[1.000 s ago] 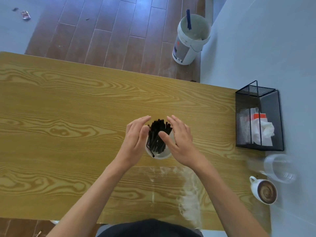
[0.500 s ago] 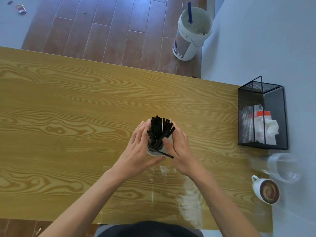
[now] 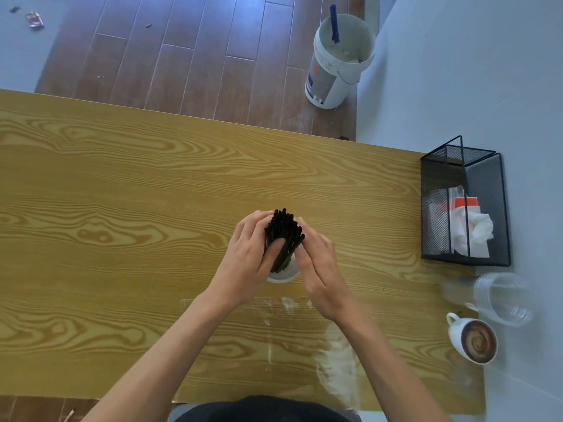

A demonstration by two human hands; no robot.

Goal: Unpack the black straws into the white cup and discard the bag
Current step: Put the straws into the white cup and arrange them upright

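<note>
A bundle of black straws (image 3: 283, 229) stands upright in the white cup (image 3: 283, 277) at the middle of the wooden table (image 3: 122, 208). My left hand (image 3: 246, 254) wraps the bundle from the left, thumb laid across its front. My right hand (image 3: 320, 263) presses flat against the bundle's right side, fingers straight, thumb at the cup's rim. Most of the cup is hidden by my hands. The clear bag (image 3: 335, 360) lies flat on the table between the cup and me.
A black mesh bin (image 3: 493, 208) holding crumpled white paper stands at the table's right end. In front of it lie a clear plastic cup (image 3: 502, 300) and a coffee mug (image 3: 475, 342). A white bucket (image 3: 335, 65) stands on the floor beyond the table.
My hands have closed in from a loose cupping to pressing the straws together. The stray straw that stuck out sideways at the cup's front is now in line with the bundle.
</note>
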